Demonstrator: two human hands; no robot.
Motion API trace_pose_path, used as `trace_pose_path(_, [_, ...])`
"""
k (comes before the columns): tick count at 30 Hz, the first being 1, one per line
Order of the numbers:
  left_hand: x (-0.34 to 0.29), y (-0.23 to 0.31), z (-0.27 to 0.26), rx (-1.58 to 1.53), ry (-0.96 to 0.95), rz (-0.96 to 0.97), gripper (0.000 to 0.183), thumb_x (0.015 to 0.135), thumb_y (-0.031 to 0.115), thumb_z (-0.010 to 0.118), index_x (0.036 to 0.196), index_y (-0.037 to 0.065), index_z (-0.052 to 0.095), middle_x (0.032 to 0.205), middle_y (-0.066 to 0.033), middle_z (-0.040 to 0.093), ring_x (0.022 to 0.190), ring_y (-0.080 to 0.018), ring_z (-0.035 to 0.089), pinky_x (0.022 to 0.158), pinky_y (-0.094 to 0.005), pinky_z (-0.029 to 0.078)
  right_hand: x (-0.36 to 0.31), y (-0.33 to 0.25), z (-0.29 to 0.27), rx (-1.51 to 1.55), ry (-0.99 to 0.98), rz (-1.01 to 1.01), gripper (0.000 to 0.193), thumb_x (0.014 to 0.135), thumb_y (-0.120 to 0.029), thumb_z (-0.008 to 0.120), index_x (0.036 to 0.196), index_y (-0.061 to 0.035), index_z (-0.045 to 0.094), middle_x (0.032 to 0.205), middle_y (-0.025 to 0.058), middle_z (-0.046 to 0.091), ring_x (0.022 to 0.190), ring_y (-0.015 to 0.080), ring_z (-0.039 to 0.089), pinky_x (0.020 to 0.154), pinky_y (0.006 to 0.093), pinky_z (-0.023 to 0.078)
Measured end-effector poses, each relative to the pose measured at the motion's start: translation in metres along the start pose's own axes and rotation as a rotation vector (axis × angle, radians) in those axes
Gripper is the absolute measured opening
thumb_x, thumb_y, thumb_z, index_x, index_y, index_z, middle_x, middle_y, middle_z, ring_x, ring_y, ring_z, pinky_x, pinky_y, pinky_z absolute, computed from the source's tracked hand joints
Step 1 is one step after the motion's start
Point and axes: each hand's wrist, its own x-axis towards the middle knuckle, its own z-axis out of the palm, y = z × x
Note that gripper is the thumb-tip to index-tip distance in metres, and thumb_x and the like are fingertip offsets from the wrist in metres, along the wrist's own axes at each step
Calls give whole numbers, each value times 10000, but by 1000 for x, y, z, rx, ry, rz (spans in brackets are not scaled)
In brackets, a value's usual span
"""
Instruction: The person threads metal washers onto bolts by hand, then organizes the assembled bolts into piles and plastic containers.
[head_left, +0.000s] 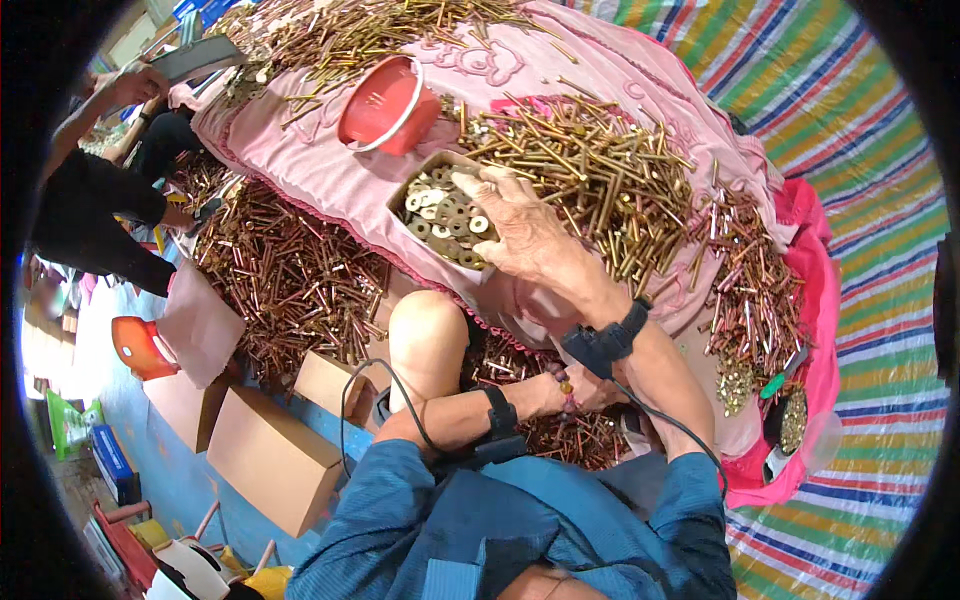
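My right hand (525, 225) reaches over a small cardboard box (397, 205) full of flat metal washers (440, 212). Its fingers lie across the box's right side, the thumb apart from the rest, with nothing visible gripped. Below it, my left hand (595, 392) passes under my right forearm; its fingers are hidden there. A beaded bracelet (567, 388) circles the left wrist. A large heap of brass-coloured bolts (600, 180) lies just right of the box on a pink cloth (300, 190).
A red bowl (380, 105) rests tilted behind the box. Bolts (290, 270) heap up below the cloth at left, near cardboard boxes (275, 455). At far left another person (100, 210) holds a grey tray-like thing (195, 60). A green-handled tool (775, 385) lies at right. Cables hang from both wrist straps.
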Motion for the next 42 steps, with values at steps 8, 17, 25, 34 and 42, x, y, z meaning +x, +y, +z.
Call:
trace_pose_path(8, [-23,-10,-28,-119,75,-22,279,876,181,665,1130,71,629,971,-196,685,896,-396,659,768,-481,527,43,2,38,-84,-93,-160,628,757,-221,714,1368,-225,565,1380,193,520,1301,410,472,1111,502,397])
trace_pose_path(17, [-41,8,-165,165,694,-54,35,876,73,681,885,53,654,770,-90,636,638,-289,621,535,-392,486,45,13,50,-144,-28,-279,497,806,-383,711,1257,-201,612,1249,143,538,1194,360,499,990,544,407])
trace_pose_path(25, [-49,-57,-219,448,1273,-470,319,990,237,614,1174,-23,594,1276,-243,596,1180,-374,578,1001,-444,449,55,30,59,-136,-80,-334,354,861,-347,646,1162,-171,587,1059,193,525,1010,388,564,764,507,511])
trace_pose_path(34, [-37,-61,-207,610,1198,-505,515,1044,402,510,1334,-24,499,1316,-240,560,1173,-370,557,1026,-474,427,54,34,57,-94,15,-383,174,859,-237,589,937,-84,618,889,156,567,863,342,623,689,437,540])
trace_pose_path(42, [-33,-55,-215,708,1022,-627,607,998,395,556,1406,-45,467,1249,-273,589,1094,-444,573,980,-503,428,59,35,52,89,180,-241,187,817,-172,633,961,-59,593,851,159,581,825,375,642,650,461,537])
